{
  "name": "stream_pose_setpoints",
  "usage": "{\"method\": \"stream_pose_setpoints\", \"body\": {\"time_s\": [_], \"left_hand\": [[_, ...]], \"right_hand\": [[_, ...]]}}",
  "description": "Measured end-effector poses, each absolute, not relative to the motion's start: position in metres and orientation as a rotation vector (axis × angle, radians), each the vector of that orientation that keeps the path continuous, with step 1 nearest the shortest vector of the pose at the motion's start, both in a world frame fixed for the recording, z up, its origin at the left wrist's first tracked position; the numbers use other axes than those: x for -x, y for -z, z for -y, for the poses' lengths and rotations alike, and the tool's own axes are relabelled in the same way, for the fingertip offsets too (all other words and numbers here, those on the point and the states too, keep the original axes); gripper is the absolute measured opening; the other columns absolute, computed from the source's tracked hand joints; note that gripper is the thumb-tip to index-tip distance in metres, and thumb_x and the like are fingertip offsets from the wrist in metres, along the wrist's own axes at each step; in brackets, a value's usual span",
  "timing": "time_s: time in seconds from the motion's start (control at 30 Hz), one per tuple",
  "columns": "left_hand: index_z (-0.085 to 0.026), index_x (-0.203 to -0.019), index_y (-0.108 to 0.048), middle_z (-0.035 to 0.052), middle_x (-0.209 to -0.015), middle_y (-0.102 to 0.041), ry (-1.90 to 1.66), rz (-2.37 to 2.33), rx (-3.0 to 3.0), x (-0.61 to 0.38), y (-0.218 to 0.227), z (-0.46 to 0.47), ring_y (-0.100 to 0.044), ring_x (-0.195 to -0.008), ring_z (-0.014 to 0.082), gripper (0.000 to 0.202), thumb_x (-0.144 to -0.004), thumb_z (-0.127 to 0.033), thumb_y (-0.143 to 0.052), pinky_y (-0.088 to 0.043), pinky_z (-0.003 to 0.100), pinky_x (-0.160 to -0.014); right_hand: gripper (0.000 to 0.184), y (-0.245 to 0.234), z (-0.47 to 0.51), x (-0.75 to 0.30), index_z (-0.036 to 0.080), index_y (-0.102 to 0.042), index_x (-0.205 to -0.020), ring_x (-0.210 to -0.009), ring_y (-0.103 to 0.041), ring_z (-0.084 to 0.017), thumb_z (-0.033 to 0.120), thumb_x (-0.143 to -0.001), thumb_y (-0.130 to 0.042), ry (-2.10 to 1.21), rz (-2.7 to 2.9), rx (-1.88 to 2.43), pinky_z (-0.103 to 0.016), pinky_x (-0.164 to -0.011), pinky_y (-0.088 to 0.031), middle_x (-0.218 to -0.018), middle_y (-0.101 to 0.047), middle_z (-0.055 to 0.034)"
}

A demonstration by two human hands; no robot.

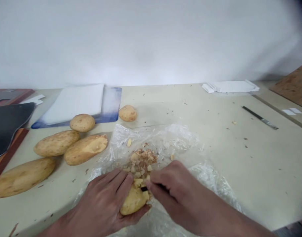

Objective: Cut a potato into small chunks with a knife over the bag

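Note:
My left hand (105,200) is wrapped round a yellowish potato (134,200), held low over a clear plastic sheet (180,141). My right hand (172,187) is closed on a small dark tool (144,189) whose tip touches the potato's top; most of the tool is hidden in my fingers. A heap of peelings and small potato bits (141,159) lies on the plastic just beyond both hands.
Several unpeeled potatoes (85,149) lie at the left, one more potato (127,113) farther back. A white-and-blue board (76,103) lies behind them, a dark board (7,123) at far left. A thin dark strip (259,117) and white paper (230,86) lie at the right.

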State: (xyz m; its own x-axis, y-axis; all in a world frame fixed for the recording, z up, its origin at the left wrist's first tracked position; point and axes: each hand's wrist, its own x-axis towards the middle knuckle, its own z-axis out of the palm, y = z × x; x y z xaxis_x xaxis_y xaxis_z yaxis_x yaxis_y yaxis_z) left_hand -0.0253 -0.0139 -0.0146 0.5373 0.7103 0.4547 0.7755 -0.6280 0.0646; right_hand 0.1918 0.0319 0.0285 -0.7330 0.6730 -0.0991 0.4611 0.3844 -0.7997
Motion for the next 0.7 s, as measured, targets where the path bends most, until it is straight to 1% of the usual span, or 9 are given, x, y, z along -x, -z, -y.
{"method": "stream_pose_setpoints", "body": {"time_s": [0.07,0.17,0.23,0.3,0.43,0.5,0.6,0.63,0.7], "left_hand": [[-0.020,-0.090,-0.052,0.0043,-0.070,-0.065,0.683,1.273,2.610,0.0247,0.0132,0.0128,-0.066,-0.059,0.0242,0.028,-0.089,-0.046,-0.061,-0.053,0.039,-0.046],[-0.020,-0.090,-0.053,0.0022,-0.068,-0.064,0.700,1.242,2.610,0.0249,0.0123,0.0127,-0.065,-0.056,0.0223,0.030,-0.088,-0.048,-0.063,-0.053,0.037,-0.045],[-0.019,-0.091,-0.055,0.0020,-0.069,-0.064,0.685,1.259,2.619,0.0256,0.0129,0.0134,-0.065,-0.057,0.0222,0.030,-0.088,-0.048,-0.064,-0.054,0.037,-0.046],[-0.018,-0.091,-0.055,0.0026,-0.069,-0.064,0.677,1.274,2.622,0.0260,0.0139,0.0139,-0.065,-0.058,0.0229,0.030,-0.087,-0.047,-0.064,-0.054,0.038,-0.047],[-0.018,-0.091,-0.055,0.0039,-0.071,-0.065,0.695,1.234,2.621,0.0259,0.0140,0.0133,-0.065,-0.060,0.0228,0.031,-0.089,-0.048,-0.063,-0.054,0.037,-0.049],[-0.018,-0.091,-0.055,0.0034,-0.072,-0.065,0.679,1.244,2.617,0.0258,0.0129,0.0130,-0.066,-0.061,0.0223,0.031,-0.090,-0.049,-0.062,-0.054,0.037,-0.051],[-0.019,-0.089,-0.055,0.0014,-0.069,-0.063,0.658,1.264,2.611,0.0258,0.0117,0.0131,-0.065,-0.057,0.0217,0.031,-0.088,-0.048,-0.063,-0.052,0.037,-0.048],[-0.018,-0.090,-0.055,0.0011,-0.068,-0.062,0.662,1.258,2.609,0.0258,0.0116,0.0131,-0.064,-0.057,0.0214,0.031,-0.088,-0.049,-0.063,-0.052,0.037,-0.047],[-0.018,-0.090,-0.056,0.0014,-0.068,-0.062,0.677,1.239,2.608,0.0260,0.0120,0.0130,-0.064,-0.056,0.0212,0.032,-0.088,-0.049,-0.063,-0.052,0.036,-0.046]], "right_hand": [[0.031,-0.0265,-0.0326,-0.1928,0.020,-0.034,-0.069,-0.060,-0.042,-0.009,0.010,-0.096,-0.045,-1.247,2.384,1.030,-0.027,-0.067,-0.034,-0.063,-0.042,0.0060],[0.032,-0.0248,-0.0354,-0.1963,0.019,-0.034,-0.067,-0.055,-0.039,-0.007,0.007,-0.094,-0.047,-1.338,2.384,0.954,-0.025,-0.060,-0.032,-0.060,-0.040,0.0068],[0.037,-0.0257,-0.0374,-0.1988,0.019,-0.030,-0.066,-0.051,-0.031,-0.007,0.011,-0.096,-0.048,-1.371,2.361,0.941,-0.025,-0.054,-0.028,-0.058,-0.032,0.0075],[0.039,-0.0269,-0.0385,-0.2000,0.019,-0.027,-0.065,-0.052,-0.026,-0.008,0.014,-0.099,-0.047,-1.348,2.322,0.968,-0.026,-0.054,-0.026,-0.057,-0.026,0.0076],[0.035,-0.0266,-0.0390,-0.1983,0.019,-0.031,-0.067,-0.053,-0.033,-0.007,0.011,-0.097,-0.047,-1.314,2.331,0.928,-0.025,-0.060,-0.031,-0.057,-0.035,0.0082],[0.035,-0.0268,-0.0403,-0.1981,0.019,-0.030,-0.066,-0.051,-0.030,-0.006,0.010,-0.096,-0.047,-1.337,2.341,0.891,-0.025,-0.059,-0.030,-0.057,-0.033,0.0086],[0.039,-0.0278,-0.0420,-0.1993,0.019,-0.027,-0.065,-0.051,-0.024,-0.007,0.013,-0.098,-0.047,-1.382,2.306,0.896,-0.025,-0.053,-0.026,-0.057,-0.023,0.0080],[0.039,-0.0273,-0.0418,-0.1993,0.019,-0.027,-0.065,-0.051,-0.024,-0.008,0.014,-0.098,-0.047,-1.381,2.296,0.913,-0.025,-0.053,-0.026,-0.057,-0.023,0.0079],[0.037,-0.0245,-0.0402,-0.1980,0.019,-0.030,-0.066,-0.052,-0.029,-0.007,0.012,-0.097,-0.048,-1.356,2.297,0.935,-0.025,-0.054,-0.026,-0.058,-0.028,0.0076]]}}
